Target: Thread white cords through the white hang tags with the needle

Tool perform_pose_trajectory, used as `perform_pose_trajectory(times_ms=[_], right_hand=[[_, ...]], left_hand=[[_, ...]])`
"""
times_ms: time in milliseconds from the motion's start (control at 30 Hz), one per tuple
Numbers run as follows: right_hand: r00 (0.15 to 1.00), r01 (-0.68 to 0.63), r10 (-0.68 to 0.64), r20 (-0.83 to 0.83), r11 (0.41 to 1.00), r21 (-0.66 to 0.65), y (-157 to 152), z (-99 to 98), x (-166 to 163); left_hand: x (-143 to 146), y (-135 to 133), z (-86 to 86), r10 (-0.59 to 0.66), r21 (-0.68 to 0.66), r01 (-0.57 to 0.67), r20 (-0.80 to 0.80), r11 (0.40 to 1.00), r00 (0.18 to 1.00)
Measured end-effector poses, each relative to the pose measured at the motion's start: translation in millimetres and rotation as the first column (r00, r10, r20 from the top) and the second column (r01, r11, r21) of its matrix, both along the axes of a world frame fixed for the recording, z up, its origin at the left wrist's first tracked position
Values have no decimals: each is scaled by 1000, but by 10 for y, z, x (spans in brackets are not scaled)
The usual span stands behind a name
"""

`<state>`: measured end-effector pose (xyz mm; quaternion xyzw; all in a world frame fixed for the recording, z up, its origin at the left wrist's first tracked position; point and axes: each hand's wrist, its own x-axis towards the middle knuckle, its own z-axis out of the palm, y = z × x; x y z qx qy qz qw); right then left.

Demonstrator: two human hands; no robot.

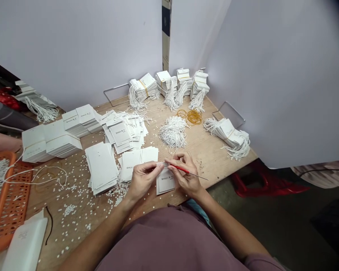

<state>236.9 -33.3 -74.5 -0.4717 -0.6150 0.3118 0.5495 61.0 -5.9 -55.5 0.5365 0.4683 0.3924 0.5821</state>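
Observation:
Near the front edge of the table, my left hand (142, 179) pinches the top of a white paper hang tag (166, 183) printed "SHUI.B.Y". My right hand (188, 176) is closed around a thin metal tool with a red handle (181, 168). Its slim shaft points right, away from the tag; the shape of its tip is too small to tell. The thumb and fingertips of that same hand meet at the tag's top edge, where whatever they pinch is hidden. A pile of white looped strings (173, 131) lies just beyond both hands.
Loose tags (101, 165) are stacked to the left, before banded tag blocks (51, 141). Strung bundles (144, 88) line the back; another bundle (228, 133) lies right. Yellow rubber bands (194, 117), paper dots (69, 210) and an orange basket (12, 210) share the table. Pale panels enclose it.

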Motion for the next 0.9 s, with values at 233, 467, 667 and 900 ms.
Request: perform_pose_trajectory(times_ms=[233,467,667,900], right_hand=[[855,129,-285,-434,926,-354,-174,-168,379],[745,79,-384,-545,863,-500,-246,-171,657],[746,33,-345,-570,873,-486,-237,-120,640],[714,46,-295,-635,924,-379,109,50,529]], left_hand=[[58,374,28,-335,258,418,-309,871,890],[334,1223,-347,-480,334,791,-652,512,586],[417,1307,-318,-518,339,802,-627,491,582],[212,1199,420,-608,245,624,-145,742,781]])
